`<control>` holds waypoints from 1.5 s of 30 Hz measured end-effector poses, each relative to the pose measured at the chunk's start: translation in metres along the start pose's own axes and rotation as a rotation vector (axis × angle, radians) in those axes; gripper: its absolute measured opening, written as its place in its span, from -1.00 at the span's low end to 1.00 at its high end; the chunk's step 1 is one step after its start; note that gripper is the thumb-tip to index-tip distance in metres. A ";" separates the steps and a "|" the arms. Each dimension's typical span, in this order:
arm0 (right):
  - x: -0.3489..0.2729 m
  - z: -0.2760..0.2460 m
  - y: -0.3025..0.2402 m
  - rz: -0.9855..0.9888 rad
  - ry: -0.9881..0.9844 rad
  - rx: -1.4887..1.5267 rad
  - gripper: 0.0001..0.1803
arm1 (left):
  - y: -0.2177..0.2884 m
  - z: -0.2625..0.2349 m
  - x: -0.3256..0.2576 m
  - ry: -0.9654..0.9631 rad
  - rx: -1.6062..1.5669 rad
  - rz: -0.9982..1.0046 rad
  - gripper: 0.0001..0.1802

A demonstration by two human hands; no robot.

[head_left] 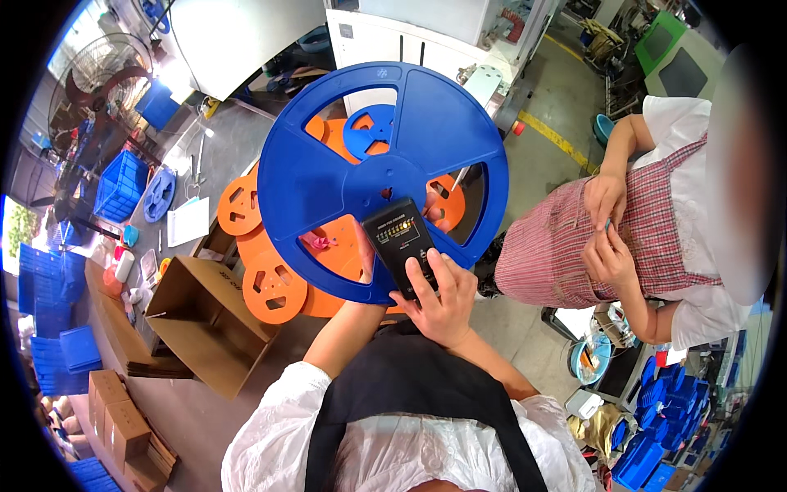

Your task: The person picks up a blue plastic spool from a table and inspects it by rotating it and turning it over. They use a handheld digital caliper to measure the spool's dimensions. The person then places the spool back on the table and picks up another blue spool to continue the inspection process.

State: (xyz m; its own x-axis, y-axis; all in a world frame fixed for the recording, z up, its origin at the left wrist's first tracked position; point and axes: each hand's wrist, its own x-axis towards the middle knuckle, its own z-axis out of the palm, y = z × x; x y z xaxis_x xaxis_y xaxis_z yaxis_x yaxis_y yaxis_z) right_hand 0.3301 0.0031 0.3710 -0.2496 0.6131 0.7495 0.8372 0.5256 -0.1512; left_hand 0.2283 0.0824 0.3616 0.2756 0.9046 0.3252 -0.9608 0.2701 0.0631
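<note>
A large blue plastic reel (328,168) with wide cutouts is held up in front of me, its flat side facing me. My left hand (366,252) grips it from behind, mostly hidden by the disc and partly seen through a lower cutout. In my right hand (443,299) is a black handheld meter (399,246) with a row of small lights, some of them lit. The meter lies against the reel's face just below the centre hole. Behind the reel are several orange reels (275,287) and a smaller blue reel (369,131).
An opened cardboard box (209,320) stands at the left beside a grey worktable (238,131). On that table lie a white paper (188,225) and another blue reel (160,195), near a blue crate (121,186). At the right, a co-worker in a checked apron (566,246) brings both hands together.
</note>
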 end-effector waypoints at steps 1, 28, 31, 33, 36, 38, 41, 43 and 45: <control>0.000 -0.001 0.000 -0.004 0.009 0.004 -0.41 | 0.001 -0.001 0.000 -0.015 0.016 0.004 0.09; 0.002 -0.007 0.025 0.060 0.010 0.348 -0.11 | 0.011 0.010 0.003 0.004 0.257 -0.075 0.07; -0.007 -0.028 0.036 0.182 0.013 0.499 -0.10 | 0.013 0.015 0.000 0.134 0.121 -0.104 0.06; -0.029 -0.028 0.049 0.387 0.134 0.757 -0.07 | 0.016 0.010 0.003 0.099 0.118 -0.096 0.04; -0.043 -0.042 0.056 0.751 0.280 0.954 -0.15 | 0.016 0.006 0.003 0.037 0.193 -0.060 0.04; -0.051 -0.042 0.066 0.888 0.405 1.039 -0.24 | 0.016 0.002 0.004 0.047 0.152 -0.088 0.02; -0.088 -0.028 0.086 1.170 0.474 1.196 -0.42 | 0.019 -0.001 0.009 0.037 0.158 -0.112 -0.02; -0.116 -0.016 0.096 1.409 0.430 1.225 -0.46 | 0.019 -0.006 0.011 0.056 0.103 -0.116 -0.03; -0.147 0.005 0.104 1.586 0.378 1.171 -0.49 | 0.020 -0.007 0.015 -0.018 0.012 -0.155 -0.05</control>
State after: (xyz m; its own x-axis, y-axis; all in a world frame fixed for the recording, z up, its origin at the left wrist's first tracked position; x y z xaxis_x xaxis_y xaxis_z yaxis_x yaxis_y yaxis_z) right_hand 0.4509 -0.0296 0.2417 0.4788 0.7821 -0.3988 -0.5322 -0.1027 -0.8404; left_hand 0.2134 0.1033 0.3613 0.4206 0.8459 0.3279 -0.9069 0.4023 0.1255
